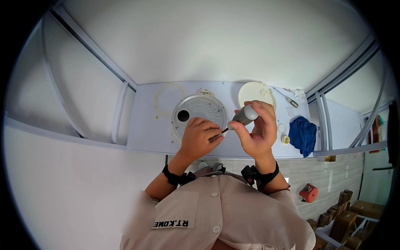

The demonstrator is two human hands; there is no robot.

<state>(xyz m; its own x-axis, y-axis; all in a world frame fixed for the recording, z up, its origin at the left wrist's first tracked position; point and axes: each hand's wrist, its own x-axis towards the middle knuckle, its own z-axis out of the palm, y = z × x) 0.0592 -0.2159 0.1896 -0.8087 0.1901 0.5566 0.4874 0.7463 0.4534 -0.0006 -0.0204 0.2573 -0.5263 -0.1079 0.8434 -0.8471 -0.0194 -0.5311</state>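
Observation:
A screwdriver (245, 115) with a thick grey handle is gripped in my right hand (261, 135), the fingers curled round the handle and the thumb along its side. Its thin dark shaft slants down to the left. My left hand (197, 138) is closed, thumb and fingertips pinched about the lower end of the shaft; the tip is hidden there. Close beyond the left hand lies a round silver metal plate (207, 109), with a pale rim, a pattern of small raised marks and a black round spot (183, 116).
On the white table (143, 139) are a thin cream ring (155, 102), a round cream lid (249, 95), another screwdriver (293, 102), a small cream round part (285, 139) and a crumpled blue cloth (302, 135). Frame posts flank the table. A red stool (308, 193) and cardboard boxes (344, 223) stand on the floor.

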